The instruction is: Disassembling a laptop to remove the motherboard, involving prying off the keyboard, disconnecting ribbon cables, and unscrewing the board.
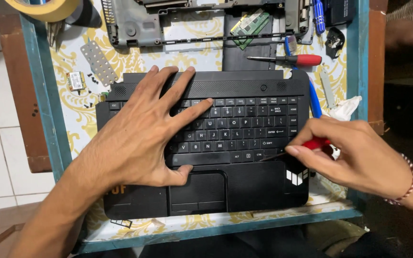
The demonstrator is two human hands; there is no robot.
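At the middle of the teal-framed desk [48, 110] with its yellow-and-white patterned top lies the black plastic laptop palmrest with its keyboard [235, 129], touchpad toward six o'clock. The left hand [139, 134] lies flat over the keys at nine o'clock of the keyboard, fingers [187, 112] spread open and pressing down, thumb resting just above the touchpad; it grips nothing. The right hand [354, 148] sits at three o'clock, its fingers closed around a small red-handled screwdriver [317, 143], whose thin shaft points toward nine o'clock and reaches the bottom-right corner of the keyboard, near the lower key row. Whether the tip is under the keyboard's edge or only touching it is hard to tell from this view.

Judging by this, the step in hand looks like prying the keyboard free along its right edge while the other hand steadies the panel. The next move probably calls for a shallow, gentle lever at the seam, with steady downward pressure kept on the left side.

Toward twelve o'clock lie a second red-handled screwdriver [292, 59], a green memory module [250, 26], and the grey laptop base shell [135, 24]. At ten o'clock sit a small wireless card [76, 80] and a perforated metal plate [99, 62].
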